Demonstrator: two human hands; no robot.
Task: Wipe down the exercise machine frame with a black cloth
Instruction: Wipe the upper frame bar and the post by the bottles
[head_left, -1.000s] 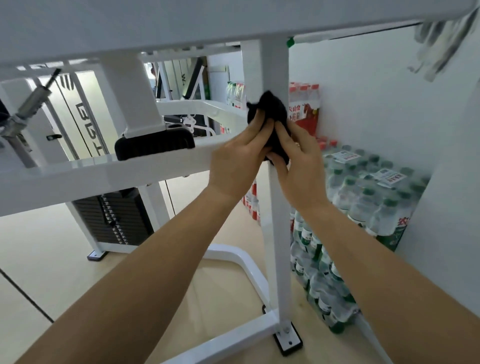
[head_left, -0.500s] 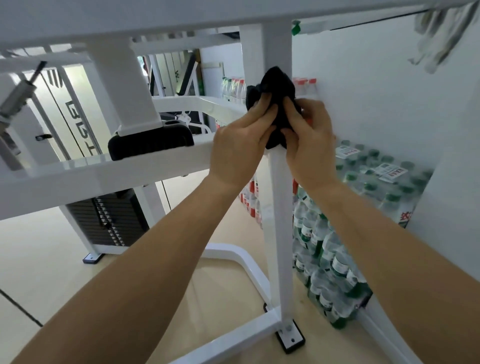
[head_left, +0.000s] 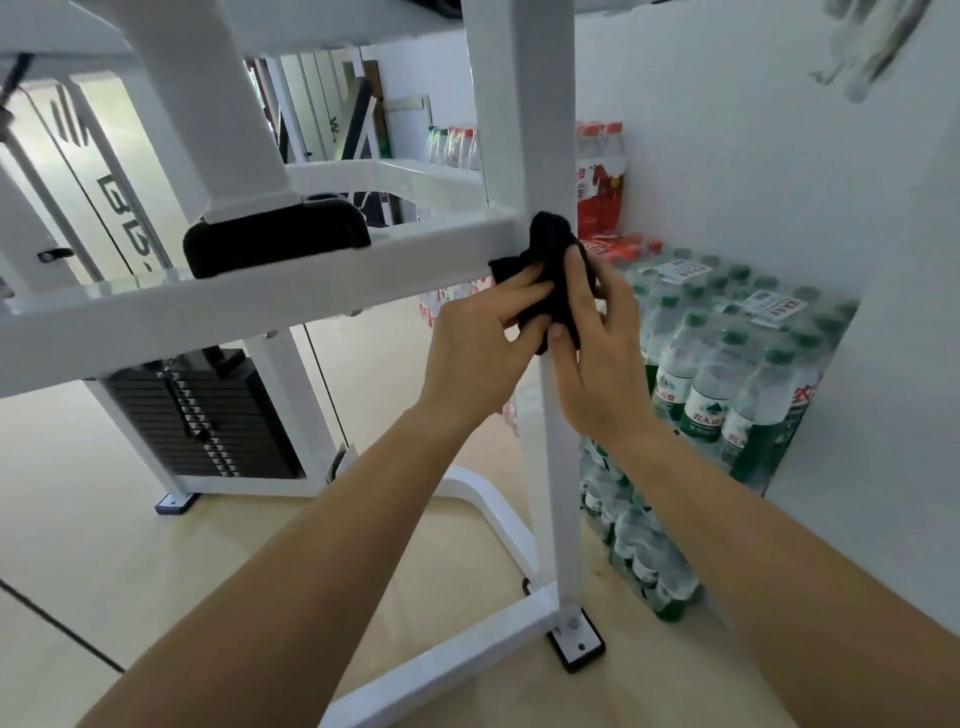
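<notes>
A black cloth (head_left: 551, 260) is wrapped round the white upright post (head_left: 561, 467) of the exercise machine frame, just where the horizontal crossbar (head_left: 260, 306) joins it. My left hand (head_left: 480, 353) holds the cloth from the left side of the post, fingers curled onto it. From the right, my right hand (head_left: 597, 353) presses it against the post with its fingers laid over the fabric. Part of the cloth is hidden behind the post and under my fingers.
A black pad (head_left: 275, 236) sits on the crossbar to the left. The black weight stack (head_left: 202, 415) stands below it. Shrink-wrapped packs of water bottles (head_left: 727, 364) are stacked against the white wall on the right. A base foot plate (head_left: 576, 642) is on the beige floor.
Both hands and the cloth have slid down the post from above the crossbar joint to the joint itself. The view has moved closer and lower.
</notes>
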